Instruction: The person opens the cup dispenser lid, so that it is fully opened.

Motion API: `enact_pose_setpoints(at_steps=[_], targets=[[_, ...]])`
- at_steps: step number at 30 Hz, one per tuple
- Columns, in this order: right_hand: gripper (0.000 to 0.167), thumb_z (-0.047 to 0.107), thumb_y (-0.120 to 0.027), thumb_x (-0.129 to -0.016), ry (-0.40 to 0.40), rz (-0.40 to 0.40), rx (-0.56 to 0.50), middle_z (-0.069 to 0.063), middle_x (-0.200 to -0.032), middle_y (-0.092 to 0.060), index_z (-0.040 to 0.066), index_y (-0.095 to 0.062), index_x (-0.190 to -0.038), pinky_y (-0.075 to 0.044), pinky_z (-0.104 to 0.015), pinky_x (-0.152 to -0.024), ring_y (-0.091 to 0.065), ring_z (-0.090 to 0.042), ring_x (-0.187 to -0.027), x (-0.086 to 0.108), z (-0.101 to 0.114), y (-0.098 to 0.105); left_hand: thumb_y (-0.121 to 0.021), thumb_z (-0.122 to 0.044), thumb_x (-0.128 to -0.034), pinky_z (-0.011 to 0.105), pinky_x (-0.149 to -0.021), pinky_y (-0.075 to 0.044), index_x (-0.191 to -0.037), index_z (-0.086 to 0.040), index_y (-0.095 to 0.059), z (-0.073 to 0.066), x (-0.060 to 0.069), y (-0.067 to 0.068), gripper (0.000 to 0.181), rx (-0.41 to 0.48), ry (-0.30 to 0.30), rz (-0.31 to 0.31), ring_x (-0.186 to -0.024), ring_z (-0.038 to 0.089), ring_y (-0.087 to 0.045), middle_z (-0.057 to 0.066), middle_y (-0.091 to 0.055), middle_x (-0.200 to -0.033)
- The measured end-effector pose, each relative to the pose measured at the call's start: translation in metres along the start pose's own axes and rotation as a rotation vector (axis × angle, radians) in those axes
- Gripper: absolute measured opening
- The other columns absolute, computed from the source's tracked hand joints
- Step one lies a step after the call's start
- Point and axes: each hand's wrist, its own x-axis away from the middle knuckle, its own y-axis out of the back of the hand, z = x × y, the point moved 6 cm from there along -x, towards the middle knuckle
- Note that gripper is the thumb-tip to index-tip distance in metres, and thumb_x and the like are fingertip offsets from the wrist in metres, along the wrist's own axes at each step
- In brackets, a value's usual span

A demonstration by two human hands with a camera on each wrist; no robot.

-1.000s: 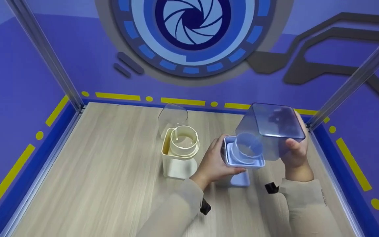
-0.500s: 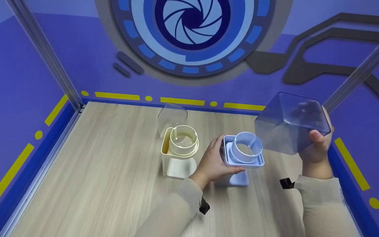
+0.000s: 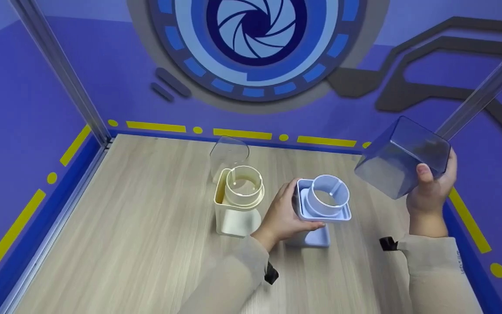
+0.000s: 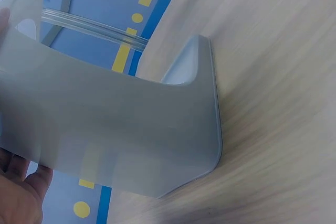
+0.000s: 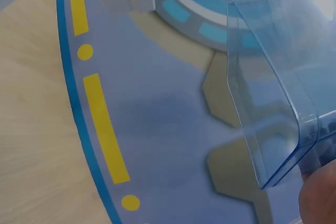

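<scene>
My left hand [image 3: 279,221] grips the upper part of a pale blue plastic stand [image 3: 316,239], fingers behind and thumb along the front. A round collar [image 3: 327,209] rises from the stand's square top rim. The left wrist view shows the stand's tall curved side [image 4: 110,114], its foot on the table. Off to the right, my right hand [image 3: 433,192] holds a see-through, bluish box-shaped container [image 3: 401,157], tilted in the air and apart from the stand. In the right wrist view, the container [image 5: 278,82] hangs before the wall, part of the thumb [image 5: 319,195] at its edge.
Left of the blue stand is a similar cream stand [image 3: 238,205] with a round collar. A clear container [image 3: 229,152] stands behind it. Blue panels [image 3: 320,104] and metal posts [image 3: 59,69] bound the wooden table [image 3: 159,205].
My right hand has carried the see-through container rightwards, away from the blue stand, and the container has turned to a steeper tilt. My left hand and the blue stand have stayed in place.
</scene>
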Motion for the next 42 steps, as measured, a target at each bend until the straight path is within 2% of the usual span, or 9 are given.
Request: enact_pose_setpoints(at_steps=[5, 11, 14, 18, 23, 28, 31, 38, 42], targets=[[0.086, 0.016, -0.098, -0.074, -0.004, -0.078, 0.093, -0.017, -0.132, -0.066, 0.001, -0.060, -0.149, -0.059, -0.030, -0.099, -0.060, -0.029, -0.120, 0.001, -0.013, 0.017, -0.111, -0.049, -0.0651, 0.039, -0.130, -0.050, -0.170, -0.020, -0.043, 0.000, 0.000, -0.001, 0.129, -0.001, -0.008, 0.000, -0.144, 0.019, -0.060, 0.004, -0.059, -0.159], [0.080, 0.002, -0.091, -0.074, -0.044, -0.105, 0.163, -0.016, -0.133, -0.063, 0.003, -0.059, -0.148, -0.057, -0.024, -0.098, -0.057, -0.027, -0.119, 0.007, -0.030, 0.030, -0.111, -0.049, -0.0646, 0.041, -0.131, -0.049, -0.172, -0.020, -0.041, 0.002, 0.000, 0.000, 0.132, 0.004, 0.002, -0.001, -0.145, 0.020, -0.060, 0.005, -0.058, -0.160], [0.081, -0.005, -0.088, -0.074, -0.111, -0.121, 0.256, -0.011, -0.135, -0.063, 0.006, -0.058, -0.149, -0.057, -0.020, -0.104, -0.059, -0.024, -0.122, 0.010, -0.040, 0.038, -0.111, -0.049, -0.0643, 0.040, -0.132, -0.048, -0.173, -0.020, -0.040, 0.002, 0.000, 0.000, 0.133, 0.006, 0.011, 0.003, -0.146, 0.020, -0.060, 0.004, -0.058, -0.161], [0.085, -0.010, -0.087, -0.082, -0.255, -0.119, 0.445, 0.001, -0.140, -0.059, 0.007, -0.050, -0.156, -0.052, -0.016, -0.119, -0.057, -0.020, -0.134, 0.014, -0.057, 0.048, -0.112, -0.049, -0.0642, 0.040, -0.133, -0.048, -0.174, -0.019, -0.039, 0.003, 0.000, 0.000, 0.135, 0.006, 0.017, 0.005, -0.147, 0.020, -0.059, 0.004, -0.057, -0.162], [0.099, -0.008, -0.089, -0.089, -0.429, -0.083, 0.600, -0.004, -0.160, -0.049, 0.008, -0.033, -0.169, -0.035, -0.026, -0.138, -0.045, -0.023, -0.160, 0.022, -0.081, 0.060, -0.112, -0.048, -0.0636, 0.040, -0.133, -0.047, -0.173, -0.020, -0.040, 0.004, 0.000, 0.000, 0.134, 0.010, 0.017, 0.004, -0.147, 0.020, -0.059, 0.004, -0.057, -0.162], [0.108, -0.001, -0.089, -0.093, -0.547, -0.038, 0.683, -0.019, -0.183, -0.031, 0.009, -0.021, -0.175, -0.025, -0.036, -0.144, -0.029, -0.028, -0.175, 0.037, -0.101, 0.073, -0.112, -0.047, -0.0634, 0.039, -0.134, -0.046, -0.174, -0.021, -0.039, 0.006, 0.000, -0.001, 0.135, 0.006, 0.023, 0.006, -0.148, 0.018, -0.058, 0.003, -0.056, -0.164], [0.111, -0.001, -0.089, -0.093, -0.579, -0.033, 0.684, -0.020, -0.186, -0.027, 0.006, -0.016, -0.177, -0.024, -0.040, -0.144, -0.025, -0.031, -0.176, 0.043, -0.111, 0.079, -0.112, -0.049, -0.0638, 0.040, -0.134, -0.046, -0.174, -0.020, -0.039, 0.006, 0.001, -0.001, 0.135, 0.003, 0.021, 0.004, -0.148, 0.019, -0.058, 0.004, -0.056, -0.164], [0.112, 0.014, -0.093, -0.094, -0.607, 0.014, 0.794, -0.020, -0.185, -0.031, 0.004, -0.018, -0.176, -0.031, -0.045, -0.143, -0.031, -0.033, -0.174, 0.052, -0.126, 0.087, -0.111, -0.048, -0.0645, 0.039, -0.131, -0.049, -0.170, -0.021, -0.044, 0.004, 0.001, 0.000, 0.128, 0.013, -0.006, -0.001, -0.143, 0.018, -0.060, 0.003, -0.059, -0.158], [0.117, 0.020, -0.095, -0.094, -0.621, 0.048, 0.836, -0.023, -0.184, -0.031, 0.004, -0.014, -0.177, -0.033, -0.049, -0.143, -0.032, -0.037, -0.173, 0.059, -0.132, 0.092, -0.111, -0.048, -0.0643, 0.039, -0.132, -0.049, -0.170, -0.021, -0.043, 0.005, 0.001, 0.000, 0.129, 0.010, 0.003, -0.002, -0.144, 0.017, -0.060, 0.003, -0.059, -0.159]])
